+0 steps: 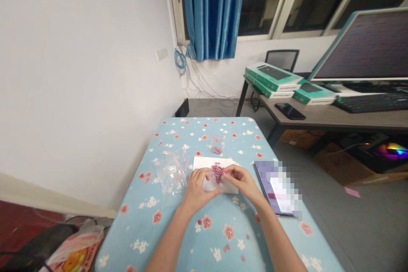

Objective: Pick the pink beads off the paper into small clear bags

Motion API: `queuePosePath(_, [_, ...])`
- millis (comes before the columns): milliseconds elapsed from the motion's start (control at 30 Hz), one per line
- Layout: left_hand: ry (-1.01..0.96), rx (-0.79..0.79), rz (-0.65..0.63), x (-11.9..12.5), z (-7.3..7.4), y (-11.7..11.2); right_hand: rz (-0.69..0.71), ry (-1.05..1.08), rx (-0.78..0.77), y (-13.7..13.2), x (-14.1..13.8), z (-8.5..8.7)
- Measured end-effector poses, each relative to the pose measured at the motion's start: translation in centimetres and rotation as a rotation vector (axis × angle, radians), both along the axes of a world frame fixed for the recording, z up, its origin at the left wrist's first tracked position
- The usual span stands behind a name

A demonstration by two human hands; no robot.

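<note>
A cluster of small pink beads (218, 173) lies over a white sheet of paper (200, 162), apparently in or on a clear bag whose curved edge shows faintly. My left hand (196, 188) curves along the left of the beads, thumb and fingers apart, with its thumb near the paper's front edge. From the right, my right hand (241, 182) reaches in with thumb and fingertips pinched at the beads; what is between them is too small to make out. Just behind the paper is a small clear bag (217, 139) with more pink beads at its near end.
A larger crumpled clear plastic bag (172, 173) lies left of the paper on the flowered blue tablecloth (149, 229). A dark flat item (266, 182), partly pixelated, lies at the right edge. Beyond stands a desk (318, 115) with keyboard boxes (274, 77), a phone (290, 111) and a monitor (363, 46).
</note>
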State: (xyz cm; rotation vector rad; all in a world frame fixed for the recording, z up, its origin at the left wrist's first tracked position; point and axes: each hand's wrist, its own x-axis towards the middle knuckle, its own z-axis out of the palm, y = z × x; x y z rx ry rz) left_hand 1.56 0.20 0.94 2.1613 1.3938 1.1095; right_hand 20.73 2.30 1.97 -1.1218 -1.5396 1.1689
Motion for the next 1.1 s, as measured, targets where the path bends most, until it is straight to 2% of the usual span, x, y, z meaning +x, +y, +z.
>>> queuePosePath(100, [0.008, 0.012, -0.010, 0.0, -0.1, 0.0, 0.028, 0.061, -0.036, -0.3, -1.1, 0.1])
queuePosePath(300, [0.004, 0.025, -0.012, 0.2, 0.1, -0.1, 0.059, 0.046, -0.075, -0.8, -2.5, -0.1])
queuePosePath(467, [-0.001, 0.033, -0.014, 0.1, 0.2, -0.1, 0.039, 0.012, -0.022, -0.5, -1.9, -0.1])
queuePosePath(533, [-0.001, 0.030, -0.012, 0.0, 0.1, -0.1, -0.020, -0.061, 0.025, -0.2, -0.9, 0.0])
queuePosePath(633, [0.002, 0.013, -0.004, 0.0, 0.0, 0.0, -0.097, -0.308, 0.098, 0.0, 1.1, 0.1])
queuePosePath(800, [0.005, 0.000, 0.001, 0.0, 0.0, -0.1, -0.067, -0.692, 0.111, -0.2, 2.6, 0.2])
queuePosePath(933, [0.011, -0.004, 0.009, 0.0, 0.0, -0.1, -0.063, -0.796, 0.099, -0.5, 1.7, 0.4])
queuePosePath(1100, [0.006, 0.002, 0.007, 0.1, 0.0, -0.1, -0.080, -0.821, 0.091, -0.5, 0.9, 0.5])
